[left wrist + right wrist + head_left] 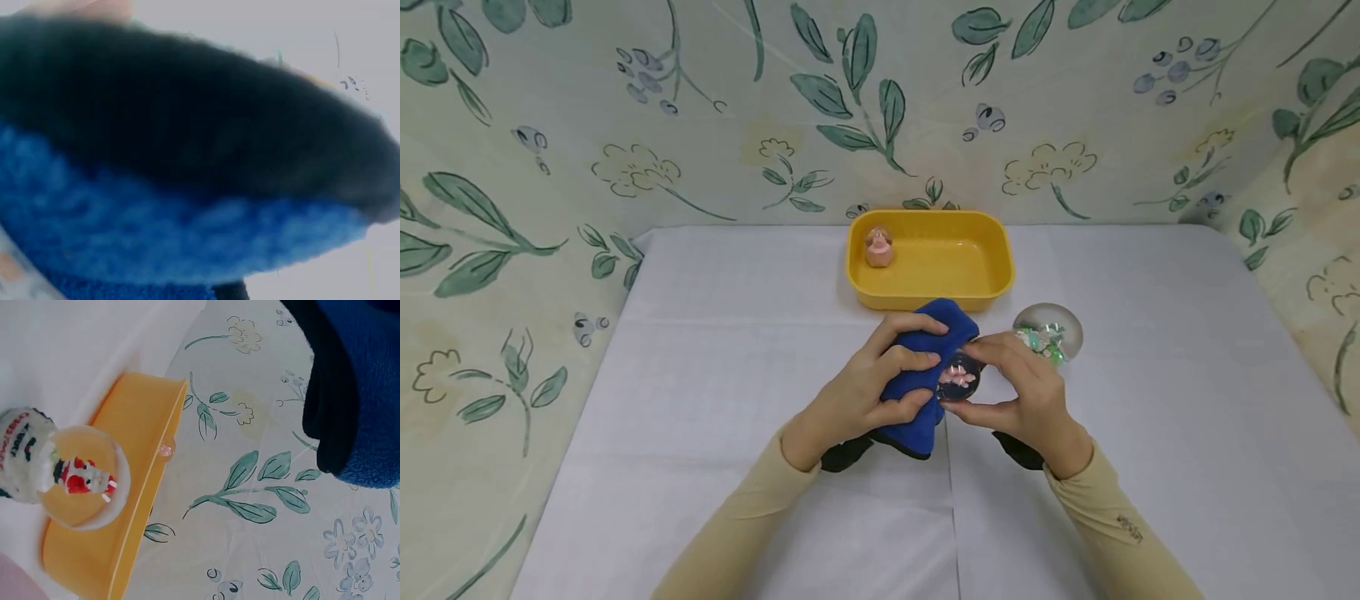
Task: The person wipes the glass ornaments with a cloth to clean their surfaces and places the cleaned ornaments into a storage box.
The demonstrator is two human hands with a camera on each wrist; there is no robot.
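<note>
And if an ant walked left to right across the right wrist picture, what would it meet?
The Christmas snow globe, then the pink figurine peeking over the rim of the yellow tray, then the dark-edged blue cloth.

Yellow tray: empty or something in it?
Not empty. In the head view, the yellow tray holds one small pink-and-brown figurine, inside the rim near the tray's left end.

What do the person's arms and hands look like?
Both arms wear long, plain beige sleeves. The left sleeve reaches the wrist, and so does the right sleeve, which has a small dark marking on it. The left hand and right hand are bare, without gloves.
</note>
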